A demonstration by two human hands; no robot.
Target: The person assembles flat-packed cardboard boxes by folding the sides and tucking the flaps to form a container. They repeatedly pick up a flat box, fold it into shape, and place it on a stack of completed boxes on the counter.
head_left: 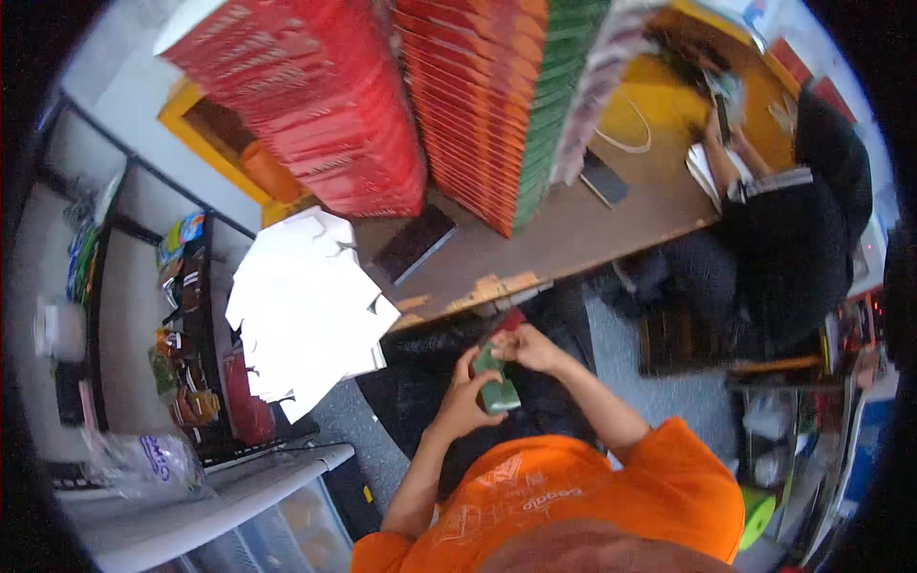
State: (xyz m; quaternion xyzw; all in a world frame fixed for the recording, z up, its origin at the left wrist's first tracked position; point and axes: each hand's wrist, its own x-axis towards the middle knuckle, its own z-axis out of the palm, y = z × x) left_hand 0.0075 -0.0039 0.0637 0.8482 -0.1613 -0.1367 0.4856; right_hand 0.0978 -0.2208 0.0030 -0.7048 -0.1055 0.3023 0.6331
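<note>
Over my lap I hold a small green carton-like piece (pixel 499 393) with a red end (pixel 511 321); whether it is a box or a folded card cannot be made out. My left hand (pixel 463 406) is wrapped around its lower part, thumb and fingers on opposite sides. The fingers of my right hand (pixel 530 349) close on its upper end, beside the red part. On the table ahead stand tall stacks of flat red pieces (pixel 349 143) and of orange and green pieces (pixel 482 115).
White cut sheets (pixel 301 306) pile up at the table's left end, beside a dark flat device (pixel 416 244). Shelves with packets (pixel 186 382) line the left. At right, a person in black (pixel 783 248) sits at the brown table (pixel 535 258), holding a phone-like object (pixel 722 115).
</note>
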